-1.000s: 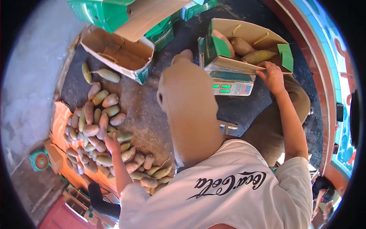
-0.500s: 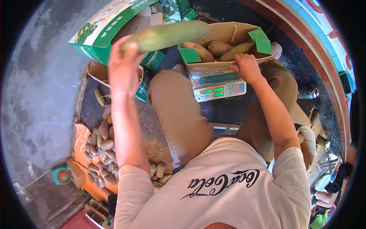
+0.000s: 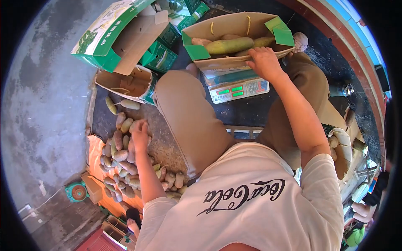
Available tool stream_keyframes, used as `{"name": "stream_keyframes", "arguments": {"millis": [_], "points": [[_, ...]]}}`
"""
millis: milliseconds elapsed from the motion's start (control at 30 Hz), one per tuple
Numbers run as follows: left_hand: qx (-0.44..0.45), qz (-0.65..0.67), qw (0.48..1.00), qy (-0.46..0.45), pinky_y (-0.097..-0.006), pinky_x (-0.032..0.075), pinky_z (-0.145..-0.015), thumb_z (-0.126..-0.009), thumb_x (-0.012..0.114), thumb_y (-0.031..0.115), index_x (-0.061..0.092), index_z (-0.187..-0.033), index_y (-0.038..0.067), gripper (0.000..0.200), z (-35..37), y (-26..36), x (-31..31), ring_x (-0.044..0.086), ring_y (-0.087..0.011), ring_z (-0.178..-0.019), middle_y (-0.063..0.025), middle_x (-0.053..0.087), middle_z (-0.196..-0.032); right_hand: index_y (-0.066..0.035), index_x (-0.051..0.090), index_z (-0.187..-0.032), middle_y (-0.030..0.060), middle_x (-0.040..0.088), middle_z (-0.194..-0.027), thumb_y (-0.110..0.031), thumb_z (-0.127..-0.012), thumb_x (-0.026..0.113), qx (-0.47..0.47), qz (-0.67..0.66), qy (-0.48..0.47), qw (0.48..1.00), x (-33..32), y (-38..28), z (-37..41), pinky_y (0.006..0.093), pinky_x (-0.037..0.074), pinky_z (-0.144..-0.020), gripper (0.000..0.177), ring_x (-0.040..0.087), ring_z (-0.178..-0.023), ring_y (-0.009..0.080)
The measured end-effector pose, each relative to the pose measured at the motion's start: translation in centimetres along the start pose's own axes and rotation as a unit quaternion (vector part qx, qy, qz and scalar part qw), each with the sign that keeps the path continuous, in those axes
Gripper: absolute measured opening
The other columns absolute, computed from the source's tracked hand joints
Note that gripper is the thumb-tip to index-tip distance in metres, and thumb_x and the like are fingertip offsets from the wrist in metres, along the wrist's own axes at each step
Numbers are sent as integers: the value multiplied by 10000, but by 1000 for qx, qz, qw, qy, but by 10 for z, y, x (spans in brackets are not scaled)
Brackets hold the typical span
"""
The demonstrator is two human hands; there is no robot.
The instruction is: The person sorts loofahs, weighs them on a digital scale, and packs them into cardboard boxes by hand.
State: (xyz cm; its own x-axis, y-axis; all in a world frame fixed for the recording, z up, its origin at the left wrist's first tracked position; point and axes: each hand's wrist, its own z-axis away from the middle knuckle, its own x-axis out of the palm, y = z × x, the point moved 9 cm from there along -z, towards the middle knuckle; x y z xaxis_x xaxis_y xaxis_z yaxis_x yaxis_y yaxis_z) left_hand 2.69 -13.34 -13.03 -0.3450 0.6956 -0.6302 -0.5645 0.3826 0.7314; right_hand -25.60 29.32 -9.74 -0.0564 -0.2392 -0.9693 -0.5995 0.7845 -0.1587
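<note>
My left hand (image 3: 141, 130) is over a pile of radishes (image 3: 120, 155) on the floor to my left. Its bent fingertips are right at a pale radish (image 3: 127, 125); what they grip is hidden. With my right hand (image 3: 264, 62) I hold the near edge of an open cardboard box (image 3: 228, 63), fingers over the rim. Inside it lie several large radishes, and a long green radish (image 3: 230, 45) rests on top. The box stands on a digital scale (image 3: 238, 91) with lit green displays, between my knees.
An open green and white carton (image 3: 109, 37) lies tilted at upper left, near an open cardboard box (image 3: 132, 82). Behind the pile are an orange sheet (image 3: 95, 149) and a teal round object (image 3: 78, 192). Another box with radishes (image 3: 333, 141) stands at right.
The long green radish left my left hand and now lies in the box. My left hand moved down to the pile. My right hand stays at the box edge.
</note>
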Motion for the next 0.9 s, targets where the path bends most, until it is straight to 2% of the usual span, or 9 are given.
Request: {"name": "stream_keyframes", "arguments": {"millis": [167,267,333,400,467,533,600,800,900], "points": [[-56,-211,976,-11,-346,483,-717,-885,572,249,647,-922,4,259,53,-172,2,637,-278,-773,-147,672,-830,-84,626,-1011,98,629,-943,-244,-801,670,-9,-21,25,999,-8,-1,4,409,418,-851,267,584,-939,303],[-168,-431,876,-137,-390,489,-753,-884,540,307,642,-1008,36,315,87,-296,13,648,-300,-874,-131,675,-994,-76,620,-1037,114,625,-963,-218,-805,663,-8,-29,47,998,-12,-1,7,413,417,-866,274,576,-951,315],[-380,-181,900,-113,-404,485,-813,-887,525,286,637,-1055,74,293,134,-353,16,646,-282,-931,-108,654,-1089,-78,617,-1044,115,624,-962,-211,-806,661,-15,-34,66,997,-16,-2,10,412,417,-869,277,573,-953,318],[-487,-15,872,-42,-418,480,-874,-890,510,264,632,-1103,112,289,174,-389,21,645,-264,-988,-85,633,-1183,-79,613,-1055,115,622,-960,-209,-808,659,-15,-25,78,997,-18,-2,13,412,417,-873,282,571,-953,318],[-410,-164,890,-110,-395,439,-949,-915,470,253,639,-1112,128,289,178,-457,23,638,-251,-1012,-88,630,-1186,-80,610,-1063,114,620,-960,-208,-810,657,-18,-17,92,995,-23,-2,14,413,418,-875,288,569,-954,314],[-307,-375,840,-244,-374,390,-1014,-932,440,247,628,-1148,135,308,181,-460,35,620,-231,-1054,-89,615,-1210,-81,608,-1069,114,618,-960,-208,-812,656,-21,-12,106,994,-26,-2,16,414,419,-877,292,569,-955,308],[-154,-604,660,-419,-355,334,-1069,-942,421,245,600,-1210,133,342,186,-427,53,590,-205,-1115,-89,588,-1253,-78,605,-1072,113,617,-960,-209,-813,656,-25,-15,116,993,-29,-4,17,413,421,-878,295,570,-954,301],[-204,-532,809,-146,-352,380,-1049,-901,474,316,549,-1275,95,440,190,-473,42,493,-218,-1236,-88,502,-1359,-62,603,-1065,111,619,-968,-209,-820,655,-27,5,106,994,-26,-4,20,406,426,-885,291,574,-954,294],[-251,-444,843,-170,-371,415,-1020,-811,601,402,541,-1275,77,570,196,-449,39,489,-262,-1238,-109,494,-1364,-58,602,-1062,114,618,-977,-209,-820,656,-29,12,104,994,-25,-4,20,406,427,-887,291,571,-963,299]]}}
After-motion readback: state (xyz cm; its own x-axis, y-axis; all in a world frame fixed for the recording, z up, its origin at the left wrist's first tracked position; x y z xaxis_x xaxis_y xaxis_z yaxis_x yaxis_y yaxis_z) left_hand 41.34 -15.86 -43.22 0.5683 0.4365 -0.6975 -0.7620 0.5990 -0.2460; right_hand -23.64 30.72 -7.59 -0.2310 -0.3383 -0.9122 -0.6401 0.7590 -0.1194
